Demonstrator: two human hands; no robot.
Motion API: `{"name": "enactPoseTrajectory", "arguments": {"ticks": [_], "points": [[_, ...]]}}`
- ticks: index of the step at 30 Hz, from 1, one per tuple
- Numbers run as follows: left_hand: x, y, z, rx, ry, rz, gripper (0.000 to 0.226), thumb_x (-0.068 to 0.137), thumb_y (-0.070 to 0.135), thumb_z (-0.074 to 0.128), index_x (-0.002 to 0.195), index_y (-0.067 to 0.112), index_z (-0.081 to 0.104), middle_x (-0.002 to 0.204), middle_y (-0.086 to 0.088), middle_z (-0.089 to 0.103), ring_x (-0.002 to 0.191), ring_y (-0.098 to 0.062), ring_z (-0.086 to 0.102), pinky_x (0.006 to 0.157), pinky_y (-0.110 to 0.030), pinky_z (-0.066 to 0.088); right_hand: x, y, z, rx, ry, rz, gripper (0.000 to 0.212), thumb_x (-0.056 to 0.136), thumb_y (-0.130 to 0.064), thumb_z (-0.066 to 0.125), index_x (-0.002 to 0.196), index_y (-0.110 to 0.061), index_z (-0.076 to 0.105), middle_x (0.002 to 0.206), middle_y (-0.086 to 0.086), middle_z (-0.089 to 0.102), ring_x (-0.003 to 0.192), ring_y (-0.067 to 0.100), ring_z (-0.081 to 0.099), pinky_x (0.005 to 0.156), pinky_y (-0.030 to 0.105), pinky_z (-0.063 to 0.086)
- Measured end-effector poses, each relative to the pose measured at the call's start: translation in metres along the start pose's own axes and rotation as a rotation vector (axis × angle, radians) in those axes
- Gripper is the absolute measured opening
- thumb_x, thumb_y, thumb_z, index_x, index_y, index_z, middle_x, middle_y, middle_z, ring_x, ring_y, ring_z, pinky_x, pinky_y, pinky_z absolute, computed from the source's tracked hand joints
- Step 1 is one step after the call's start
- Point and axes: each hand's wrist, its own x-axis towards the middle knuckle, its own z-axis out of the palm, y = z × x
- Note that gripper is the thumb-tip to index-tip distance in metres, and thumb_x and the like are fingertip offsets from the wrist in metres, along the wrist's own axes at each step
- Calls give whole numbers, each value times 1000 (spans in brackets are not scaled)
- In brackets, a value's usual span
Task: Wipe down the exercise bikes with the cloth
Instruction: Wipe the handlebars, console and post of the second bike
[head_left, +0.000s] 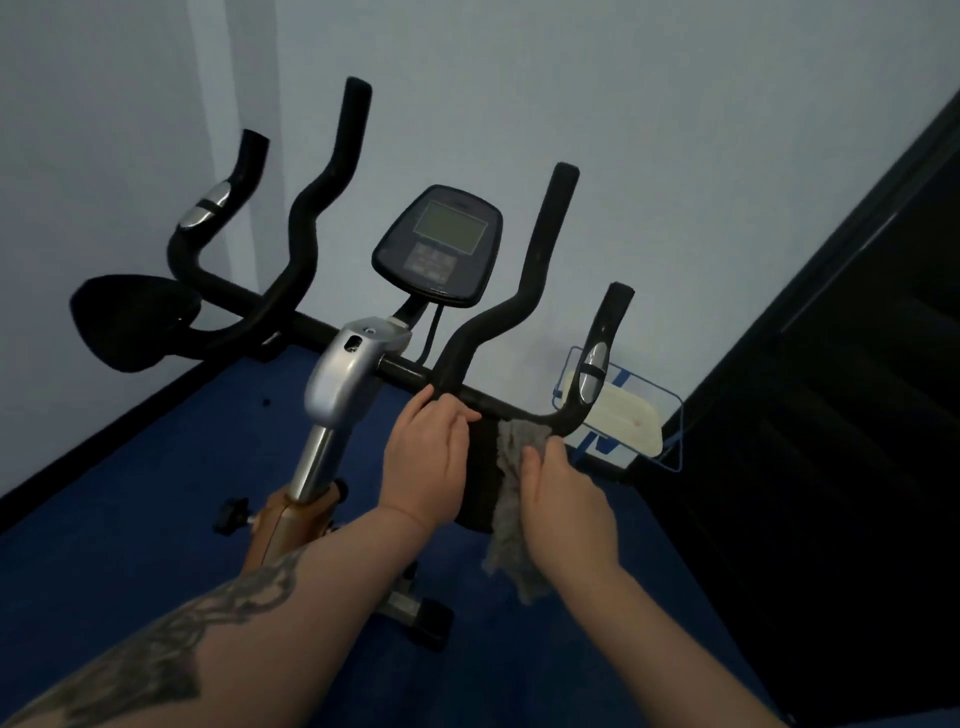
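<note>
bike (358, 364): right in front of me, bars + console (439, 244) facing a pale wall, blue floor under it

cloth (511, 488): grey rag draped over the right side of the crossbar (410, 371), tail hanging down between my hands

left hand (428, 457): grip closed round the bar just left of the cloth, thumb on top. Basically steadying the bars imo

right hand (566, 504): grip pinching the cloth where it hangs under the bar, fingers curled into it. Can't see the fingertips tbh

step: looks like I'm doing the bar section betw the inner riser and the outer handle (597, 364)

progress: can't tell which parts are done. Console, the left bars and seat post prob still to go

risk 1: cloth's only held from one side, so if I tug too hard it slides off the bar and drops on the floor

risk 2: the hanging tail could snag on the pulse sensor on the outer handle when I work outward

risk 3: blue wire rack (618, 415) sits close behind that handle, a wide swipe could knock it
</note>
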Motion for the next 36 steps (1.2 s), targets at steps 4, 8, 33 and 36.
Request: {"name": "enactPoseTrajectory", "arguments": {"ticks": [4,8,33,36], "points": [[1,4,1,59,30,-27,26,95,14,37,86,12,61,83,9,54,96,-26,58,86,-47,48,48,-23,-4,-164,-84,-128,21,104,-33,32,111,-19,47,84,-3,53,68,15,45,59,34,36],[-4,12,2,184,203,-40,26,92,22,36,80,13,57,80,2,52,79,-13,45,72,-31,39,45,-22,2,-47,-73,-217,33,104,-42,21,101,-22,46,82,-3,59,71,18,57,63,36,45],[-27,34,42,185,754,-618,32,103,22,27,84,12,51,80,-4,52,74,-18,50,75,-41,40,93,-2,6,179,-362,-760,51,100,-54,14,93,-25,55,88,0,61,92,25,61,74,36,41],[-27,32,42,174,758,-601,31,102,20,28,85,8,51,78,-8,54,73,-21,52,73,-43,43,106,-19,7,-6,-340,-739,69,101,-53,7,107,-14,63,102,11,67,96,30,61,77,38,43]]}}
